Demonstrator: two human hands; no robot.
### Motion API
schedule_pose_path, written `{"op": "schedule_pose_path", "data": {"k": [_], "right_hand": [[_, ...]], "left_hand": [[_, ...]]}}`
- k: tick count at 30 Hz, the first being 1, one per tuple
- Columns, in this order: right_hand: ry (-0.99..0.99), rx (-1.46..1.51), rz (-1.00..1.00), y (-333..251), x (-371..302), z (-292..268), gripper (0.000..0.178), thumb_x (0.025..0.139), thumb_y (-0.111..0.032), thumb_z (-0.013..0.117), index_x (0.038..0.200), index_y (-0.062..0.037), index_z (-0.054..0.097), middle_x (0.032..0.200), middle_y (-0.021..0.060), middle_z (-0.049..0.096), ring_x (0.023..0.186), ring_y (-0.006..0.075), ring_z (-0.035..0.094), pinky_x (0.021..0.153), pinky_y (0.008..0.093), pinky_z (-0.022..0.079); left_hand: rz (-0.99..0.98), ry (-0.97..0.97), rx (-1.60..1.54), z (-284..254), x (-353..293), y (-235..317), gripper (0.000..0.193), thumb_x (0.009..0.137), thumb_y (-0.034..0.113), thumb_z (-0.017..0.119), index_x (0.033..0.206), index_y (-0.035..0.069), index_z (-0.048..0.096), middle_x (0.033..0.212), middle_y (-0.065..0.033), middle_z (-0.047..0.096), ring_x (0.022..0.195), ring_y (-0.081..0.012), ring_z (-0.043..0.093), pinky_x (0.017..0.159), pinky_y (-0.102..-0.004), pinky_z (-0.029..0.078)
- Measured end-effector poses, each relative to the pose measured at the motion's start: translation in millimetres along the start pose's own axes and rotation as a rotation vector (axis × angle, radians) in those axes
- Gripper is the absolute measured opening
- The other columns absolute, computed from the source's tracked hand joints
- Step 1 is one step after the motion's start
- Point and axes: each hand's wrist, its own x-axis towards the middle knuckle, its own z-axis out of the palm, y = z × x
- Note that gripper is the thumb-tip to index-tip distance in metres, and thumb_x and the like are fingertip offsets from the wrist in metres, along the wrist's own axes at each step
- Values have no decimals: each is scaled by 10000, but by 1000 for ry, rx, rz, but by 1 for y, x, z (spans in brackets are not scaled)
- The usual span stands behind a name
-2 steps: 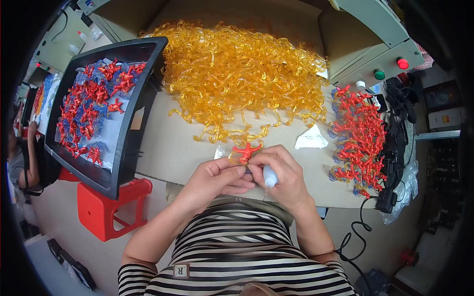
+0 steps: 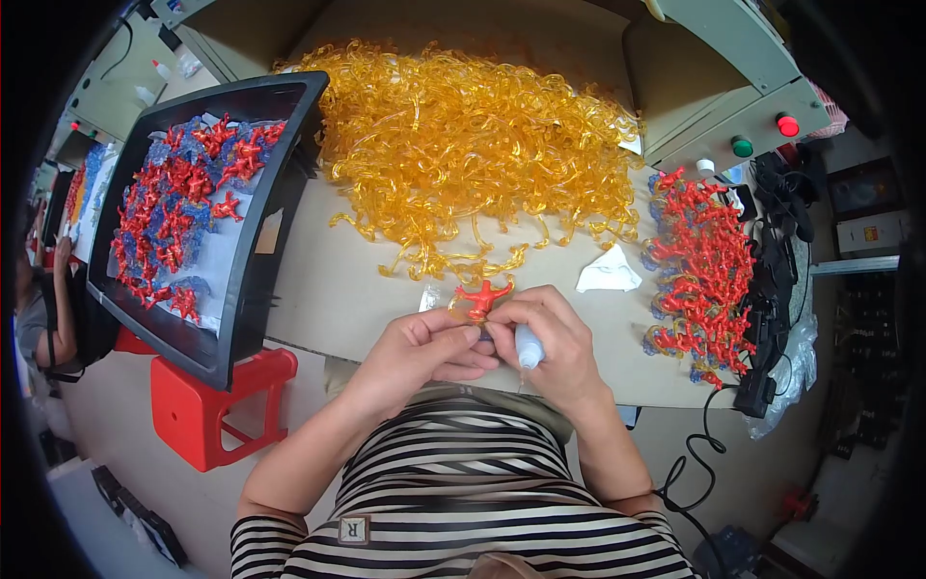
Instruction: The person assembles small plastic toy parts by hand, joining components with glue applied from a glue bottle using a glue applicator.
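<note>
A small red plastic figure (image 2: 482, 296) with spread limbs is pinched between the fingertips of both hands at the table's near edge. My left hand (image 2: 420, 352) grips its lower part from the left. My right hand (image 2: 550, 343) touches it from the right and also clasps a small white squeeze bottle (image 2: 529, 347), tip down. A large heap of translucent orange curly plastic pieces (image 2: 463, 145) lies just beyond the hands.
A black tray (image 2: 260, 251) with several red figures on blue pieces tilts at the left above a red stool (image 2: 217, 405). More red figures (image 2: 704, 270) pile at the right, near black cables (image 2: 781, 212), a white scrap (image 2: 608, 275) and a grey box with red and green buttons (image 2: 762, 135). Another person (image 2: 43, 309) sits far left.
</note>
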Motion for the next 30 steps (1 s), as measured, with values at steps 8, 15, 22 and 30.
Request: {"op": "schedule_pose_path", "data": {"k": [8,15,22,30], "right_hand": [[17,2,18,-1,-1,1,171,669,14,688,806,-32,596,770,81,578,701,199,578,593,288,478],[38,86,99,-5,0,-1,247,671,15,688,893,-33,590,769,72,566,689,172,566,600,272,468],[19,86,158,-11,1,-4,388,704,3,675,1069,-56,557,734,52,518,657,164,533,591,277,451],[62,113,157,-10,-2,1,397,701,1,675,1077,-44,557,747,58,529,670,166,539,609,274,455]], "left_hand": [[11,5,9,2,-1,0,257,894,140,487,1091,-19,530,965,-122,602,868,-196,618,777,-281,513],[56,15,95,4,0,-4,266,904,132,468,1133,4,511,980,-102,595,882,-185,609,776,-272,511],[252,66,183,9,1,-11,291,883,58,475,1171,31,499,1128,-43,465,984,-161,554,796,-277,511],[374,90,171,7,3,-19,292,865,23,484,1155,32,518,1136,-53,445,1009,-154,518,802,-281,514]]}}
